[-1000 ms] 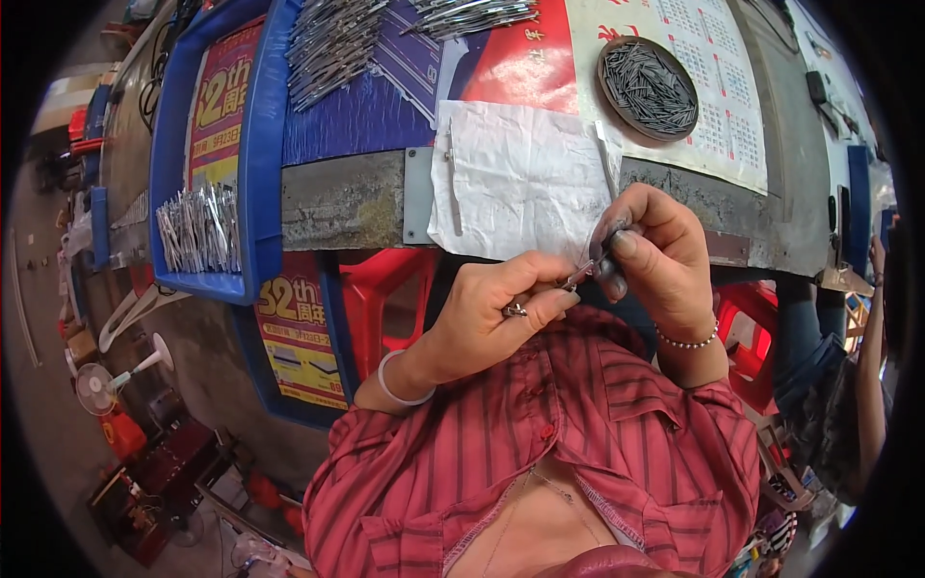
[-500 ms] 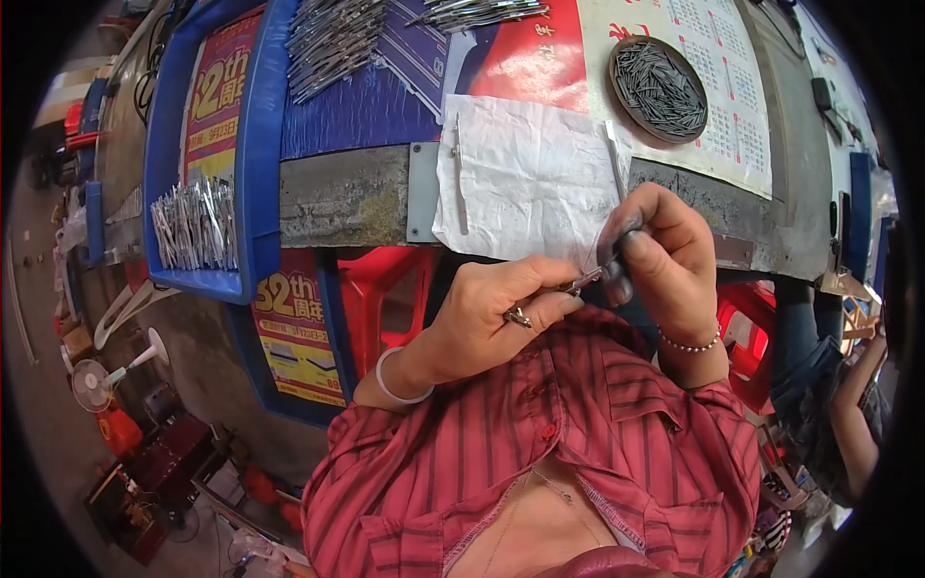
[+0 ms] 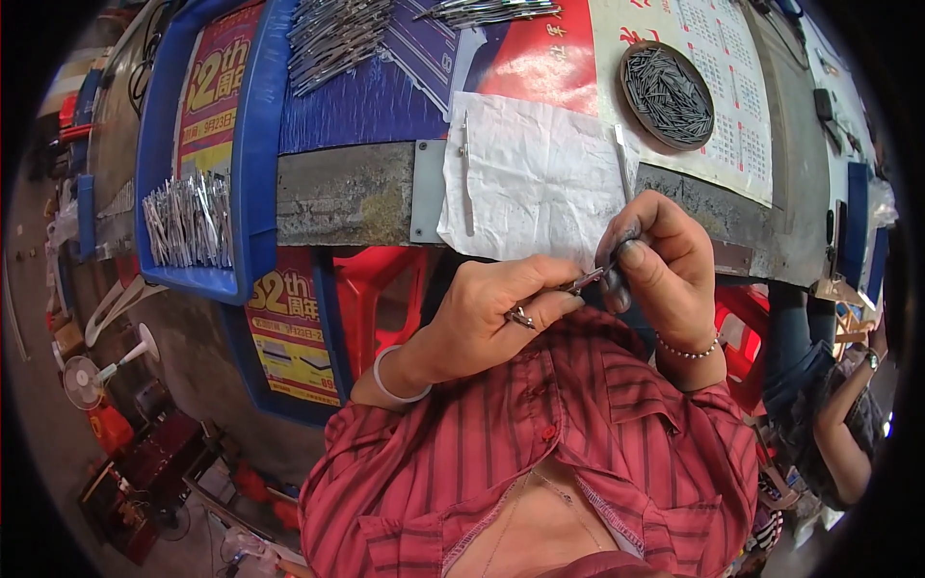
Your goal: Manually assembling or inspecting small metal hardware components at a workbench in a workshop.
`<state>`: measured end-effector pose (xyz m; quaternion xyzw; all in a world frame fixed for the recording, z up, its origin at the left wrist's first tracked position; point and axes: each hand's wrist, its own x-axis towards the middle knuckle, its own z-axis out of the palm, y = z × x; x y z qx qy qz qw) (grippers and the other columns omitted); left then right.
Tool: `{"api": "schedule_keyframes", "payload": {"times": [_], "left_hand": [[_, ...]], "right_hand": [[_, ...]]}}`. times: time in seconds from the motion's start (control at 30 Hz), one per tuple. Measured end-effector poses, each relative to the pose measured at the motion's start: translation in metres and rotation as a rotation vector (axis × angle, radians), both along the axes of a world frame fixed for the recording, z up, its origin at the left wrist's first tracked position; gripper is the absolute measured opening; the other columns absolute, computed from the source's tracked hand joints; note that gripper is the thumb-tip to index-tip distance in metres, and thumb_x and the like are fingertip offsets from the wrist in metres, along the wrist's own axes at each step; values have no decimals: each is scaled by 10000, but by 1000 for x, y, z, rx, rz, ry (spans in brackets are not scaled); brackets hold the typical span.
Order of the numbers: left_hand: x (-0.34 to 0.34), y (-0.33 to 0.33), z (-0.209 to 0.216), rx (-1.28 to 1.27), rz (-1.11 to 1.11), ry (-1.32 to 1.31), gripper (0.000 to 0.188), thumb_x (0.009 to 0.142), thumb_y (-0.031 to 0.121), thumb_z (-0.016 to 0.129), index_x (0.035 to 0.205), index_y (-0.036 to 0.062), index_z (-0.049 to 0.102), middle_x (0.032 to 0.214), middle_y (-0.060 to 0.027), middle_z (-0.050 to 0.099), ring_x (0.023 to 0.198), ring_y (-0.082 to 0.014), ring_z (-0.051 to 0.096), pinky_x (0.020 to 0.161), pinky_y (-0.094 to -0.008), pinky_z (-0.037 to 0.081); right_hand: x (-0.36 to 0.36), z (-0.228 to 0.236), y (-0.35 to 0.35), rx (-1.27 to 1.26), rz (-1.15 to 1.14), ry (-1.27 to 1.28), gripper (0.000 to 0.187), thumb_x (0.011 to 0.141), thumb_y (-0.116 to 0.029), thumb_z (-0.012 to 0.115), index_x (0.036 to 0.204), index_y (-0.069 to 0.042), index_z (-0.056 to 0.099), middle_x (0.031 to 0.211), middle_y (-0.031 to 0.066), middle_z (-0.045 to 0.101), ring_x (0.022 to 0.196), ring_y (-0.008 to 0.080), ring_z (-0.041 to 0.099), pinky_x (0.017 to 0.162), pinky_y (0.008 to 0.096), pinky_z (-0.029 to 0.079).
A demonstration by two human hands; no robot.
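My left hand (image 3: 482, 303) is closed around a slender silver metal part (image 3: 521, 317) whose front end points right. At that end my right hand (image 3: 670, 255) pinches with thumb and dark-stained fingertips; anything small between them is hidden. Both hands are just in front of the table edge, below a creased white sheet (image 3: 540, 183). One slim metal piece (image 3: 469, 183) lies along the sheet's left side, and a narrow pale strip (image 3: 626, 159) lies at its right edge. Beyond my right hand, a round brown dish (image 3: 711, 120) holds many thin dark grey pins (image 3: 665, 91).
On the left stands a blue tray (image 3: 258, 154) with a bundle of silver parts (image 3: 189, 222). More slim metal parts (image 3: 337, 39) are heaped at the far left of the table. Red stools (image 3: 376, 294) sit underneath. At far right another person's arm (image 3: 846, 433) shows.
My right thumb and fingers have shifted slightly at the part's end. My left hand keeps its grip. The whole view has tilted a little, and the other person's arm has moved.
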<state>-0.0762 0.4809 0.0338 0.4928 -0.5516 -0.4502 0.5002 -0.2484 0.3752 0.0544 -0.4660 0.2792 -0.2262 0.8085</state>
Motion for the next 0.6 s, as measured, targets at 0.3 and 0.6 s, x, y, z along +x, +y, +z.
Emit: {"api": "schedule_keyframes", "payload": {"times": [0.3, 0.6], "left_hand": [[5, 1, 2, -14, 12, -24, 201, 819, 23, 660, 1013, -3, 616, 766, -103, 637, 622, -165, 624, 549, -253, 458], [0, 10, -4, -170, 134, -369, 216, 777, 33, 694, 980, 11, 623, 701, -107, 606, 553, -220, 605, 482, -308, 444]], "right_hand": [[4, 1, 2, -1, -7, 14, 142, 930, -119, 552, 952, 2, 480, 770, 40, 575, 600, 50, 513, 526, 180, 418], [5, 4, 11, -468, 74, 295, 70, 905, -35, 541, 891, 19, 498, 664, 27, 587, 534, 41, 528, 491, 195, 411]]}}
